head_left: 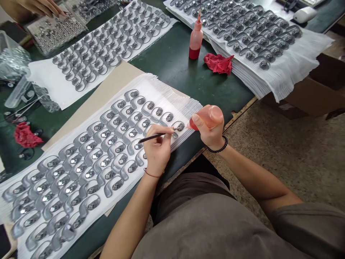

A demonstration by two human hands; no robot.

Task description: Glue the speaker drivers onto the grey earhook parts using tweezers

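My left hand point(157, 153) pinches a thin dark pen-like tool point(151, 137); its tip meets a small grey metal piece point(180, 126) at the right end of the sheet. Whether the tool is a brush or tweezers I cannot tell. In my right hand point(210, 136) is a squeeze bottle point(212, 116) of red liquid, tipped on its side, its narrow nozzle pointing left close beside the same piece. Rows of similar curved metal pieces with shiny faceted centres lie on the stacked white sheets point(147, 82) under my left hand.
A second red-liquid bottle point(196, 39) stands upright near a crumpled red cloth point(219, 64). More pieces cover a white sheet point(58, 84) at the back left and a sheet stack point(293, 64) at the right. Another person's hand point(44, 6) reaches over a tray of small shiny parts point(58, 30).
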